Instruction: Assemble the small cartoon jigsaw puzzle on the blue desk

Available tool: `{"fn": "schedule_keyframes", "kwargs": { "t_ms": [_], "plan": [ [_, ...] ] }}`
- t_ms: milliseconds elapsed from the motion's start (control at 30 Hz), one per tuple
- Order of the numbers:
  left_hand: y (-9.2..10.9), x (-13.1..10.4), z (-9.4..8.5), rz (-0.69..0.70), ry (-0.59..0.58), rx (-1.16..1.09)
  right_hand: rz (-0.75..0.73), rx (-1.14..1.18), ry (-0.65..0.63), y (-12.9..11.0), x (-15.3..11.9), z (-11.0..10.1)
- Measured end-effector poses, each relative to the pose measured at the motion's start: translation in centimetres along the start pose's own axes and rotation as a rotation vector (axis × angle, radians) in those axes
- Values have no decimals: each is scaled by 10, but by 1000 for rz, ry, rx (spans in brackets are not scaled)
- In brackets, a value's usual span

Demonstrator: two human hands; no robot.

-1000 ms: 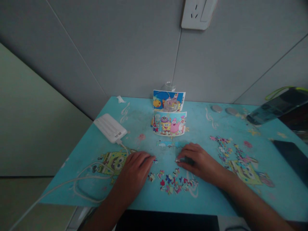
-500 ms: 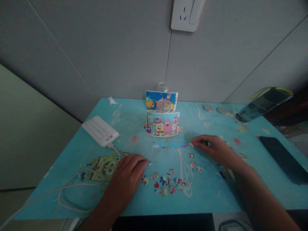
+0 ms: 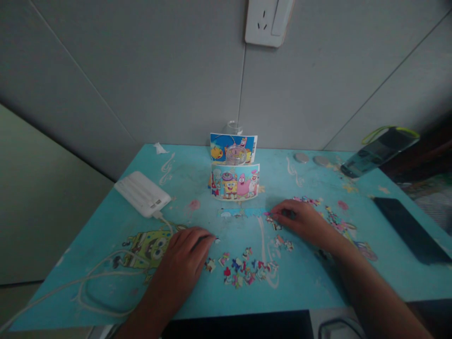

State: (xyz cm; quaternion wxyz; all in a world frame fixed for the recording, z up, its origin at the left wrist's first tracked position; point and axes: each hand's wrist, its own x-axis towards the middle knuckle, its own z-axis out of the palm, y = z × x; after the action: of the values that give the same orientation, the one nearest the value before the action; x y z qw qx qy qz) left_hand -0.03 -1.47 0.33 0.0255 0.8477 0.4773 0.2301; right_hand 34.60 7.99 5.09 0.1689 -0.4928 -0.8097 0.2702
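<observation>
My right hand (image 3: 298, 216) pinches a small puzzle piece (image 3: 269, 218) at the right end of a joined strip of blue puzzle pieces (image 3: 243, 213). Whether the piece is seated in the strip is too small to tell. My left hand (image 3: 189, 247) rests on the table, thumb and forefinger closed on another puzzle piece (image 3: 217, 240), only partly showing. Between the hands and nearer me lies a spread of loose puzzle pieces (image 3: 249, 270). A few more pieces (image 3: 283, 243) sit just below my right hand. Behind the strip stands a cartoon picture card (image 3: 235, 182).
A second card (image 3: 233, 148) and a clear round container (image 3: 236, 154) stand behind. On the left is a white power bank (image 3: 143, 193) with a cable (image 3: 106, 273). More pieces (image 3: 335, 219), a dark phone-like slab (image 3: 411, 228) and a bottle (image 3: 379, 153) are on the right.
My right hand has moved slightly left and down with its puzzle piece, closer against the strip's end. My left hand stays in place. The view has shifted a little.
</observation>
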Motion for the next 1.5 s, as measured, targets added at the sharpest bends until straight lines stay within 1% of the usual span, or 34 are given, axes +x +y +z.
{"fn": "schedule_keyframes", "kwargs": {
  "t_ms": [200, 400, 567, 633, 733, 833, 900, 1000, 1067, 1167, 1233, 1300, 1367, 1500],
  "plan": [
    [0, -1, 1, 6, 12, 2, 15, -8, 34, 1, 2, 5],
    [-1, -1, 1, 2, -1, -11, 115, 3, 84, 2, 6, 15],
    [-1, -1, 0, 5, -7, -4, 125, -27, 92, 2, 7, 20],
    [-1, -1, 0, 7, -15, -3, 110, -36, 104, 2, 7, 19],
    [-1, -1, 1, 12, -9, 3, 93, -6, 149, 3, 4, 11],
    [-2, 0, 1, 17, -10, 9, 118, 26, 234, 10, -2, 0],
    [-2, 0, 1, 25, -6, 7, 131, 25, 268, 17, -10, -5],
    [-3, -1, 1, 26, 4, 2, 119, 27, 245, 25, -22, -9],
    [-3, -1, 1, 20, 2, 0, 97, 30, 222, 26, -29, -9],
    [-3, -2, 2, 8, -17, 1, 12, 42, 158, 20, -34, -8],
    [-3, -2, 2, 5, -25, 5, -67, 33, 90, 14, -34, -7],
    [-3, -2, 1, 5, -26, 9, -140, -10, 18, 8, -35, -6],
    [-2, -1, 0, 5, -28, 13, -179, -79, -33, 4, -38, -4],
    [1, 0, -2, 8, -25, 16, -186, -226, -48, -2, -51, -1]
  ]
}}
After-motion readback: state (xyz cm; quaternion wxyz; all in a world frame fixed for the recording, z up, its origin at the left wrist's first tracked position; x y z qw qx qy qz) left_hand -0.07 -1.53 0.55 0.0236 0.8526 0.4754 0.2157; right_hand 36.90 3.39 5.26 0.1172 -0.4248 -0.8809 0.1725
